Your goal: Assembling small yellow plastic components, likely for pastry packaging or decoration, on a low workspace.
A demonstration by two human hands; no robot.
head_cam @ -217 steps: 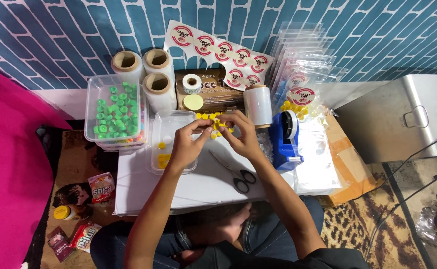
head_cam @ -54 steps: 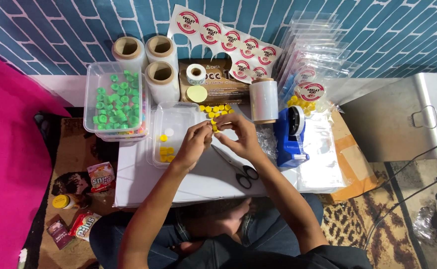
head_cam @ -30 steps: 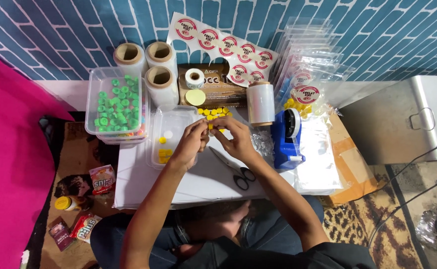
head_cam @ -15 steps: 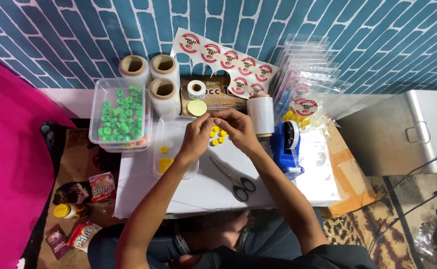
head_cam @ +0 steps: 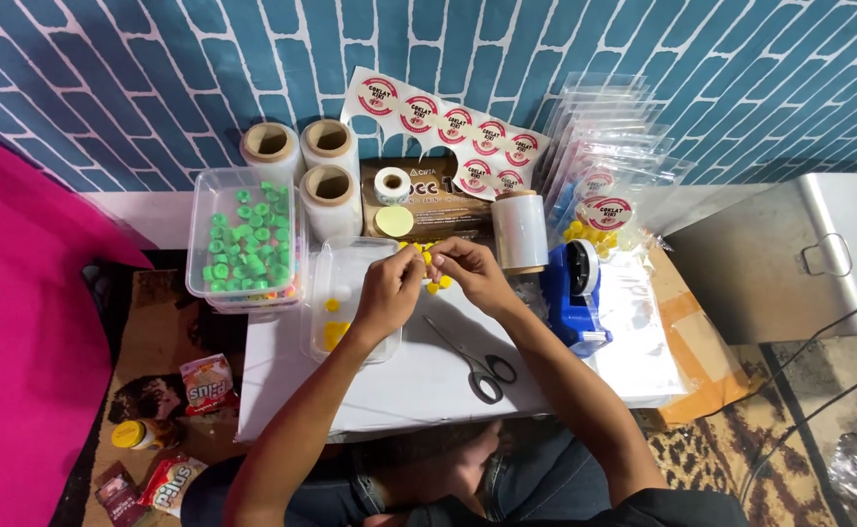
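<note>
Left hand (head_cam: 387, 291) and right hand (head_cam: 469, 273) pinch small yellow caps (head_cam: 435, 284) near bench (head_cam: 419, 376) far edge; caps round, no long axis; three film rolls (head_cam: 331, 188) upright.

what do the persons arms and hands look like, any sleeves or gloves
Both arms are bare from the wrist up to near the shoulder, with no long sleeves. The left hand and right hand wear no gloves, and no rings, watch or bracelet show. A dark top edges the bottom of the picture.
</note>
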